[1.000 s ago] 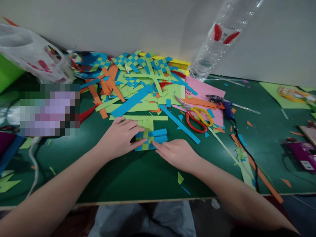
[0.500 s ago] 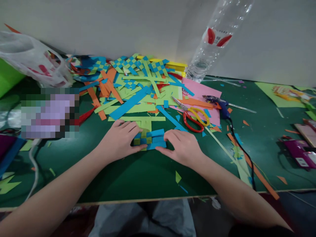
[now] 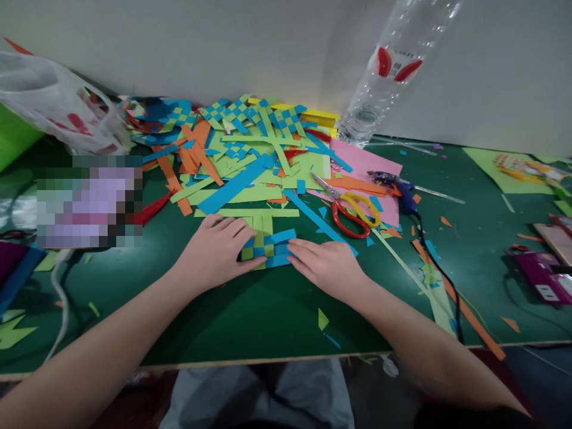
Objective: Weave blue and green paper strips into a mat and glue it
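Left hand holding woven paper; right hand touching blue strips, grip unclear.

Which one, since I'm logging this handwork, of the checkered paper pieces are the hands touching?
The piece between the left hand and the right hand, both touching it. The checkered pieces in the paper pile behind lie untouched.

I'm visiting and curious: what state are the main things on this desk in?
Paper weave, partly woven, blue strips free at its right.
Left hand, resting on the paper weave.
Right hand, touching the blue strips.
Scissors, lying flat, apparently closed.
Glue gun, lying down, not held.
Clear bottle, top out of view.
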A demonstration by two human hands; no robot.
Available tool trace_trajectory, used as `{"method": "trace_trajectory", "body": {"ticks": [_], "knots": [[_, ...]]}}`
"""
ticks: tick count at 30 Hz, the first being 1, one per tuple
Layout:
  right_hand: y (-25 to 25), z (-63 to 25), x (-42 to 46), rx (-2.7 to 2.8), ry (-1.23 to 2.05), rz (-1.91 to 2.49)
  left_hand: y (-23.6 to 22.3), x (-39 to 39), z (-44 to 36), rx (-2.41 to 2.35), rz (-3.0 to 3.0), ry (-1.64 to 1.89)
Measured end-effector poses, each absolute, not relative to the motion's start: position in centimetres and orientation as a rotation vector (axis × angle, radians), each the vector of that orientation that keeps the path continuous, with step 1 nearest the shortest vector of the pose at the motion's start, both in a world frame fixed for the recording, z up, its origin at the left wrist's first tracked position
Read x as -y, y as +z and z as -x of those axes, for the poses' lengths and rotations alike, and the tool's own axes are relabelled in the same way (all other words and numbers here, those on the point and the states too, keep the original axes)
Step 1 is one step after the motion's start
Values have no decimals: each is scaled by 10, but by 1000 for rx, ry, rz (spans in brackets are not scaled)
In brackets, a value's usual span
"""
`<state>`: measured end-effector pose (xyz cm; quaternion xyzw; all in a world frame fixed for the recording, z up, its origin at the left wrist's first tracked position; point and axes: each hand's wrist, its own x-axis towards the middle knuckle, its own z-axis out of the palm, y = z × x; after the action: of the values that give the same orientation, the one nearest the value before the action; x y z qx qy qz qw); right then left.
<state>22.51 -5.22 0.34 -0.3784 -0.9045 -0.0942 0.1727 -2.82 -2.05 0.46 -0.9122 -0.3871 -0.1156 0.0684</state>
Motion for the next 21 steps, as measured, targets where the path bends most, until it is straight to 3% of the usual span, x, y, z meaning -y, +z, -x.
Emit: {"method": "trace_trajectory", "body": {"ticks": [21], "knots": [[-2, -225, 50, 2581, -359, 1039, 1, 19, 28, 1173, 2743, -361]]}}
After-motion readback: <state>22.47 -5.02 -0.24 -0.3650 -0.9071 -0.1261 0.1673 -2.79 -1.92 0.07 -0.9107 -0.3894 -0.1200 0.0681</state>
